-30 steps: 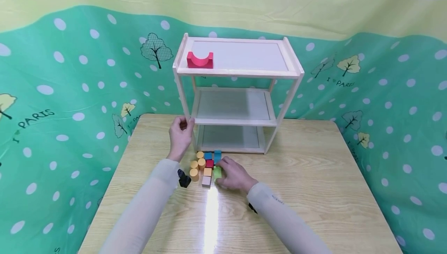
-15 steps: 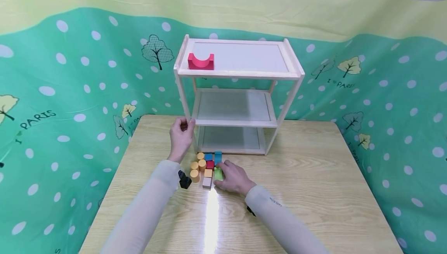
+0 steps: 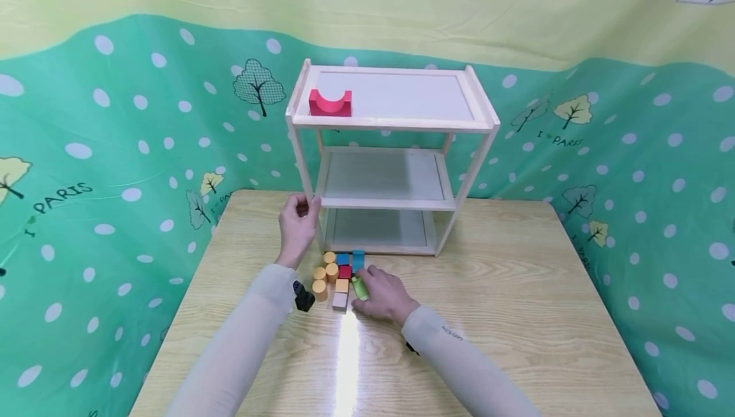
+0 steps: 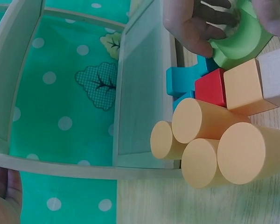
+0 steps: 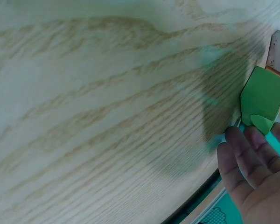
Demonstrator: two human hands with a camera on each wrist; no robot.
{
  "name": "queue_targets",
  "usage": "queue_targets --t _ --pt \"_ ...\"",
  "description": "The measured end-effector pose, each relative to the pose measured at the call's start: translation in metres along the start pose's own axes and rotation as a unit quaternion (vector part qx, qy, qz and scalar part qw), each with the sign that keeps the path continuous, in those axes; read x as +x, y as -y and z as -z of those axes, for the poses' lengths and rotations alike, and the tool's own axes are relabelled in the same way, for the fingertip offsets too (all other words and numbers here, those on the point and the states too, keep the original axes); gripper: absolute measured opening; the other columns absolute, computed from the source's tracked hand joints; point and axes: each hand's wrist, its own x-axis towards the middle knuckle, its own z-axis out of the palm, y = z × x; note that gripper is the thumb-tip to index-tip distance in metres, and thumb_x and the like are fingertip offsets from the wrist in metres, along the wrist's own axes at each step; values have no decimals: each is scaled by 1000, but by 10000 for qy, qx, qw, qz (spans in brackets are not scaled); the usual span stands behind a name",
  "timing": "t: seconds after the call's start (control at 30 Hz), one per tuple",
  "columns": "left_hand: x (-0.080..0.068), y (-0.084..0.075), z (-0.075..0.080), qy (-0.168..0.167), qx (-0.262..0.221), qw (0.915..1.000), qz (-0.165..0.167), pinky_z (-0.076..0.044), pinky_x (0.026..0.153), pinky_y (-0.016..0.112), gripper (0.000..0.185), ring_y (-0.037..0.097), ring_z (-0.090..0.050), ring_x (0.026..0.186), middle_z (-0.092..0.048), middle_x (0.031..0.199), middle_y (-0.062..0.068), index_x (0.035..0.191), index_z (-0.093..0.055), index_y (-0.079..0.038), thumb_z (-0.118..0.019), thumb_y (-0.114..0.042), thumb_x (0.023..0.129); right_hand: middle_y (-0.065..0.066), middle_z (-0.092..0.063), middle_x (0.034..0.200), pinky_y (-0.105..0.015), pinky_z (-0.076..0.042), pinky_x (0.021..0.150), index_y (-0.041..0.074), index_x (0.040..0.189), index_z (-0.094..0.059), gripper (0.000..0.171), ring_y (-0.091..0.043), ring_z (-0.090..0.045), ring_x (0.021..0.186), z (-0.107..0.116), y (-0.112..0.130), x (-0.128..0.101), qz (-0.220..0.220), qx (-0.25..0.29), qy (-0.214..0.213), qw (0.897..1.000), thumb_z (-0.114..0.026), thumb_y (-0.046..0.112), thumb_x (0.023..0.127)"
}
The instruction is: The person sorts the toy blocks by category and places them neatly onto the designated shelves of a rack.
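The right hand (image 3: 383,292) has tipped the green arched wooden block (image 3: 359,287) up off the desk (image 3: 517,315) in its fingers — likely mid-lift — near the desk's middle, while the left hand (image 3: 297,226) still grips the pale wooden three-tier shelf's (image 3: 396,125) front-left post.

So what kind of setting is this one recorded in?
Probably a staged tabletop set rather than a lived-in room: a wooden table wrapped by a green polka-dot backdrop, with a small three-tier wooden shelf and coloured toy blocks.

Blocks (image 3: 339,277) lie before the shelf (image 3: 390,162) (arch block (image 3: 330,102) on top).
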Motion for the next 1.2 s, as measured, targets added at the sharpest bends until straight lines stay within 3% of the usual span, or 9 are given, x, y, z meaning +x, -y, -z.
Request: queue_targets --t 0.2,0.43,0.5,0.87,1.2 --pt "1 -4 1 76 -54 9999 38 -47 71 23 32 29 -57 87 -60 98 20 107 -58 6 -60 -24 95 3 -52 96 -26 -43 58 20 128 -50 56 -11 -49 75 1 1 1 56 108 70 9999 -72 40 80" --pt "-10 -36 5 109 15 9999 -15 -46 71 20 26 32 -57 87 -59 97 24 105 -56 10 -59 -13 96 2 -51 100 -25 -45 62 22 131 -50 55 -11 -49 77 3 -1 -1 79 445 212 9988 -72 27 81" --pt "-10 -39 5 110 21 9999 -38 -46 70 20 25 33 -57 86 -59 96 24 105 -56 11 -58 -13 96 2 -51 100 -25 -45 62 23 132 -49 55 -11 -49 77 3 -2 -1 77 466 240 9986 -71 25 81" --pt "-10 -39 4 118 -21 9999 -20 -47 71 21 25 34 -57 87 -60 97 25 104 -56 11 -59 -12 96 2 -54 99 -26 -46 63 26 131 -49 53 -11 -51 79 -1 -7 -1 160 350 122 9992 -71 25 83" --pt "-10 -38 4 123 -9 9999 -64 -46 70 20 25 35 -56 87 -59 97 25 105 -56 11 -58 -12 96 4 -52 99 -27 -46 67 28 130 -49 53 -11 -50 80 -1 -10 0 89 607 200 9979 -69 19 82"
